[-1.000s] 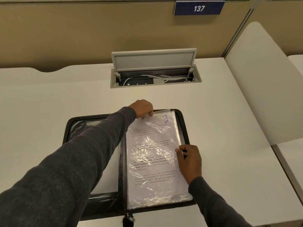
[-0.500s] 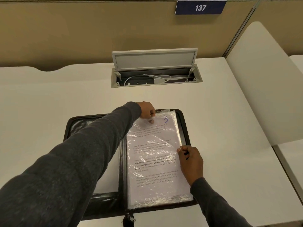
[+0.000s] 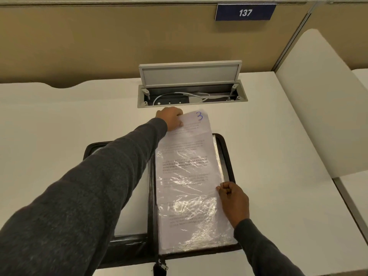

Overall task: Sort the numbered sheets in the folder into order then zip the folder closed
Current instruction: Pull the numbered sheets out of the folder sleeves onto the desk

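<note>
A black zip folder (image 3: pixel 226 154) lies open on the white desk. Its right half holds clear plastic sleeves (image 3: pixel 191 212) with printed sheets inside. The sheet marked with a blue 3 (image 3: pixel 191 134) sticks partly out of the top sleeve, past the folder's far edge. My left hand (image 3: pixel 172 118) pinches that sheet at its top left corner. My right hand (image 3: pixel 233 200) pinches the sleeve's right edge, about halfway down. My left sleeve hides much of the folder's left half. The zip pull (image 3: pixel 161 266) hangs at the near edge.
An open cable box (image 3: pixel 191 92) with a raised lid sits in the desk just beyond the sheet. A tan partition with a sign reading 137 (image 3: pixel 245 11) stands behind. A white divider panel (image 3: pixel 318 108) rises at the right.
My left hand has pulled sheet 3 away from me, so its top now lies beyond the folder's far edge. My right hand has stayed on the sleeve's right edge.
</note>
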Demonstrator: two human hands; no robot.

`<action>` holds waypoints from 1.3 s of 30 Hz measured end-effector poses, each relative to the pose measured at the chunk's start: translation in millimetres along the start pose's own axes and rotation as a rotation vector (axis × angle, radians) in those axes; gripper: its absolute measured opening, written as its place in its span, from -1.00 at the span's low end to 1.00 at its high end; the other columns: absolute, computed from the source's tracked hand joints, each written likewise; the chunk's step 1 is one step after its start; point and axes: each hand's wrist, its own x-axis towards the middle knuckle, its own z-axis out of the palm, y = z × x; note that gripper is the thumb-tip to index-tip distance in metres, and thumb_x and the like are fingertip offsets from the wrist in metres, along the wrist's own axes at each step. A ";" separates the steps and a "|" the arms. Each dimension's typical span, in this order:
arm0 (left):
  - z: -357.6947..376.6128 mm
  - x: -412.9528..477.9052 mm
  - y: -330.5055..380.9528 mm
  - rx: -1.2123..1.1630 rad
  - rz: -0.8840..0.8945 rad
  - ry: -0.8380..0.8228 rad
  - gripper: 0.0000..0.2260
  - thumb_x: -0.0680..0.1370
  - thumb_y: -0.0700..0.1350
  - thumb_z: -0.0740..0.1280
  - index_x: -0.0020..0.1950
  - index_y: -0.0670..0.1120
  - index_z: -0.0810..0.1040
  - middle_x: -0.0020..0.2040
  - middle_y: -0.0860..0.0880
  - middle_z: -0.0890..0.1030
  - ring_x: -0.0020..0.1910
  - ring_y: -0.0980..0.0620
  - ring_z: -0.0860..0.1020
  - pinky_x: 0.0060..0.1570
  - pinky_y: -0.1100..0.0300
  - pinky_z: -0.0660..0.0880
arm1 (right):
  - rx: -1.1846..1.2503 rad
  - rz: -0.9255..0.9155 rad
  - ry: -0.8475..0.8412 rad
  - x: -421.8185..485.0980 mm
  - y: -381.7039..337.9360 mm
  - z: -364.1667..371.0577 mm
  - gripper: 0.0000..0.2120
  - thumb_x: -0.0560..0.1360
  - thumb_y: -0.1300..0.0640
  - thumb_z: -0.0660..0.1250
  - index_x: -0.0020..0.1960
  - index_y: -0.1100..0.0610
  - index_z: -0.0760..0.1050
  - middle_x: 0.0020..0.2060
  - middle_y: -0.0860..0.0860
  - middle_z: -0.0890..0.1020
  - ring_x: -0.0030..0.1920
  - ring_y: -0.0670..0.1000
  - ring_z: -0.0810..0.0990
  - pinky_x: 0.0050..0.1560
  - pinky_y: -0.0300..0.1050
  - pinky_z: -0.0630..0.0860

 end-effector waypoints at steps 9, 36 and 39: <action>-51.7 -6.3 -14.4 -0.193 -0.055 0.407 -0.84 0.57 -0.14 0.23 -0.04 -0.07 0.61 -0.06 -0.09 0.61 0.03 -0.17 0.53 0.10 0.07 0.41 | -0.021 0.004 0.009 -4.6 -4.5 2.3 -0.90 0.61 0.11 0.33 -0.06 0.00 0.58 -0.16 -0.11 0.64 -0.15 -0.15 0.57 -0.20 -0.42 0.35; -254.9 -218.2 -250.4 0.086 -0.283 0.216 -0.85 0.56 -0.12 0.38 0.12 -0.07 0.60 -0.01 -0.07 0.60 -0.04 -0.07 0.50 0.00 0.13 0.37 | -0.511 -0.456 -0.020 -48.8 -58.6 104.2 -0.24 0.50 -0.34 0.08 0.56 0.08 0.25 0.58 0.21 0.20 0.58 0.25 0.15 0.52 0.25 0.15; -236.8 -233.7 -286.7 0.209 -0.348 0.029 -0.84 0.56 -0.12 0.38 0.13 -0.06 0.61 0.05 -0.08 0.63 0.00 -0.10 0.53 0.05 0.12 0.42 | -0.559 -0.456 -0.070 -59.7 -64.0 122.7 -0.27 0.57 -0.32 0.12 0.60 0.08 0.19 0.62 0.19 0.07 0.60 0.26 0.05 0.55 0.27 0.04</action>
